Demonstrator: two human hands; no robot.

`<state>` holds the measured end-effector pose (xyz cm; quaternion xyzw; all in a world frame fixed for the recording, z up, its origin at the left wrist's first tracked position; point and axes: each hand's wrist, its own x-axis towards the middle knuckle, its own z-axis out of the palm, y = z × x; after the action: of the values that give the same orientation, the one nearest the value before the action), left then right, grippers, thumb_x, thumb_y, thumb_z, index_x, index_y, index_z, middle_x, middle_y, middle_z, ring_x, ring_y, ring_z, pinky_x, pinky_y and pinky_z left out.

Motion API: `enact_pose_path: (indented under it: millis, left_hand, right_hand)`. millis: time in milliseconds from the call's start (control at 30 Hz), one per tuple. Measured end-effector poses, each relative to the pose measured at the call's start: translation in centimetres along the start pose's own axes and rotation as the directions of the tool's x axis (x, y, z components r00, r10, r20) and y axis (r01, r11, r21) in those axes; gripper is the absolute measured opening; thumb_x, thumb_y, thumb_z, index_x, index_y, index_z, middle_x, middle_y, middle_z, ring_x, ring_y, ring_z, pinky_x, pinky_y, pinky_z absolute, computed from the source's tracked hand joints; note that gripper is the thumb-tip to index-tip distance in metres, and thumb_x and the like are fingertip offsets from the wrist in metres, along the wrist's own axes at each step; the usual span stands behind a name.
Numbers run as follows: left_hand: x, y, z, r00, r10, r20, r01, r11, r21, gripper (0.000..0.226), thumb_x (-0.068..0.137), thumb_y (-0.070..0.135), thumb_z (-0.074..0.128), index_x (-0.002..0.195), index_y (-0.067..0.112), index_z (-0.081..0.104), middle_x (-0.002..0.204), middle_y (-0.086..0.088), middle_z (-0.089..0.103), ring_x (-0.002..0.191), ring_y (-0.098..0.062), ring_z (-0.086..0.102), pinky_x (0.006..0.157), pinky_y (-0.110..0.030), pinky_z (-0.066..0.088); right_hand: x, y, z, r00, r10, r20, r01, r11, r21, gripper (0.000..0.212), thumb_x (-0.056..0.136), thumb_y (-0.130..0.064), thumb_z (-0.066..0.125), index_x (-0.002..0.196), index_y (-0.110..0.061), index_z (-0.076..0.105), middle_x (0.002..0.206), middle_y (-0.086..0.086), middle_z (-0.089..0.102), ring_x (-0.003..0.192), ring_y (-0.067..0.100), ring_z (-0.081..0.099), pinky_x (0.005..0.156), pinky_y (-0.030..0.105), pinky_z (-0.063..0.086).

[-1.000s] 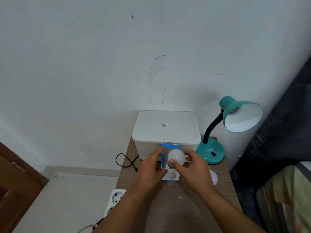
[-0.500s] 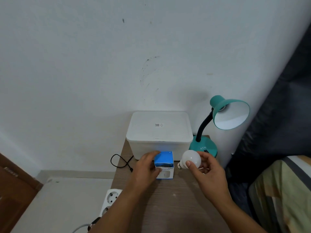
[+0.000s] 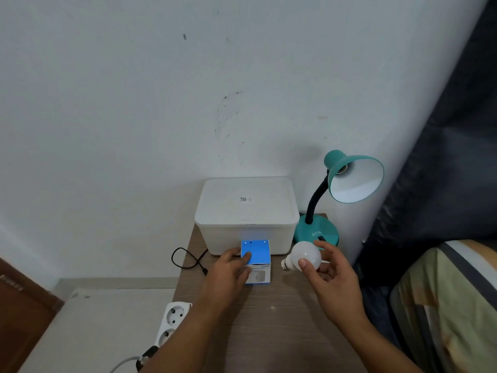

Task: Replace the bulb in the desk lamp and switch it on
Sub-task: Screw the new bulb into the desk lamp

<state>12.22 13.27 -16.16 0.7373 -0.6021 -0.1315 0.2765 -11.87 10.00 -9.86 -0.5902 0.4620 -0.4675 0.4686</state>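
Pinching smooth round bulb (image 3: 305,255): right hand (image 3: 332,278); cardboard box (image 3: 255,261) left.

A white lidded storage box (image 3: 246,211) is set at the back of a wooden table (image 3: 271,319), against a white wall (image 3: 161,90); a small label is seen on its lid. To the left of the box, a black cable (image 3: 188,261) is looped over the table's edge. Further left of the box and lower down, a white power strip (image 3: 172,320) with two round sockets is seen beside the table, a grey cord leaving its near end. Far to the right of the box, striped bedding (image 3: 446,305) and dark fabric (image 3: 443,157) are seen.
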Motion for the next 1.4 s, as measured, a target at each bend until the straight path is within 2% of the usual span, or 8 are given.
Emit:
enact_pose_path:
  millis: [333, 600, 700, 833, 967, 1100, 1200, 1400]
  left_hand:
    - [-0.2, 1.7, -0.9, 0.999, -0.013, -0.049, 0.015, 0.999, 0.045, 0.048, 0.093, 0.028, 0.066, 0.139, 0.022, 0.055, 0.149, -0.003, 0.045, 0.132, -0.019, 0.048, 0.104, -0.035, 0.047]
    - [-0.5, 6.9, -1.9, 0.968, 0.188, -0.168, -0.187, 0.982, 0.021, 0.037, 0.092, 0.017, 0.065, 0.128, 0.022, 0.066, 0.128, 0.009, 0.061, 0.113, 0.0, 0.055, 0.092, 0.002, 0.029]
    - [0.8, 10.1, -1.8, 0.943, 0.284, -0.174, -0.292, 0.956, -0.021, 0.035, 0.089, 0.012, 0.066, 0.123, 0.02, 0.068, 0.119, 0.006, 0.065, 0.106, 0.0, 0.056, 0.091, 0.005, 0.027]
    - [3.2, 14.3, -1.7, 0.919, 0.355, -0.169, -0.376, 0.919, -0.115, 0.042, 0.089, 0.015, 0.065, 0.131, 0.022, 0.061, 0.122, 0.008, 0.062, 0.105, 0.005, 0.051, 0.093, -0.002, 0.036]
    - [6.2, 17.3, -1.8, 0.937, 0.331, -0.115, -0.348, 0.918, -0.193, 0.066, 0.088, 0.024, 0.068, 0.147, 0.033, 0.039, 0.138, 0.012, 0.05, 0.116, -0.002, 0.052, 0.102, -0.026, 0.047]
    - [8.7, 19.2, -2.1, 0.95, 0.313, -0.013, -0.304, 0.913, -0.273, 0.101, 0.08, 0.027, 0.078, 0.152, 0.048, 0.01, 0.154, 0.008, 0.033, 0.133, -0.01, 0.043, 0.11, -0.034, 0.042]
    - [10.8, 19.9, -2.1, 0.927, 0.372, 0.056, -0.356, 0.916, -0.182, 0.122, 0.074, 0.027, 0.085, 0.148, 0.056, -0.008, 0.157, 0.013, 0.023, 0.141, -0.013, 0.034, 0.114, -0.04, 0.038]
    - [13.4, 20.8, -2.1, 0.904, 0.425, 0.056, -0.417, 0.902, -0.11, 0.121, 0.075, 0.016, 0.083, 0.153, 0.049, -0.003, 0.161, 0.008, 0.025, 0.144, -0.01, 0.028, 0.111, -0.043, 0.042]
  right_hand:
    - [-0.7, 0.0, -2.3, 0.999, -0.05, -0.008, 0.051, 0.995, 0.09, 0.051, 0.081, -0.012, 0.077, 0.126, -0.03, 0.061, 0.12, -0.004, 0.066, 0.098, 0.007, 0.069, 0.08, 0.02, 0.056]
    - [-0.6, -0.6, -6.4, 0.992, -0.1, -0.08, 0.11, 0.985, 0.131, 0.05, 0.078, -0.006, 0.077, 0.121, -0.025, 0.06, 0.115, -0.007, 0.067, 0.102, 0.009, 0.068, 0.079, 0.017, 0.055]
    - [-0.2, -0.5, -8.1, 0.992, -0.098, -0.086, 0.109, 0.985, 0.135, 0.06, 0.072, -0.001, 0.082, 0.122, -0.025, 0.058, 0.116, -0.009, 0.066, 0.103, 0.011, 0.068, 0.081, 0.022, 0.056]
    - [1.0, -0.4, -9.9, 0.988, -0.095, -0.125, 0.112, 0.984, 0.137, 0.065, 0.07, 0.002, 0.083, 0.122, -0.027, 0.058, 0.114, -0.01, 0.067, 0.102, 0.013, 0.069, 0.082, 0.025, 0.058]
    - [3.0, -0.4, -11.2, 0.98, -0.108, -0.168, 0.133, 0.98, 0.147, 0.062, 0.071, 0.001, 0.082, 0.119, -0.028, 0.057, 0.12, -0.005, 0.065, 0.103, 0.013, 0.069, 0.084, 0.033, 0.059]
    - [5.3, -1.3, -12.0, 0.974, -0.112, -0.197, 0.143, 0.978, 0.151, 0.062, 0.07, -0.008, 0.084, 0.116, -0.034, 0.052, 0.128, 0.0, 0.057, 0.102, 0.01, 0.069, 0.081, 0.029, 0.059]
    - [7.3, -2.0, -11.5, 0.963, -0.157, -0.22, 0.197, 0.964, 0.178, 0.062, 0.073, -0.006, 0.083, 0.12, -0.032, 0.05, 0.13, 0.0, 0.055, 0.104, 0.011, 0.069, 0.082, 0.026, 0.057]
    - [10.4, -2.5, -9.1, 0.924, -0.306, -0.227, 0.323, 0.945, 0.041, 0.063, 0.076, -0.009, 0.081, 0.124, -0.042, 0.055, 0.125, -0.009, 0.046, 0.111, 0.012, 0.062, 0.091, 0.029, 0.056]
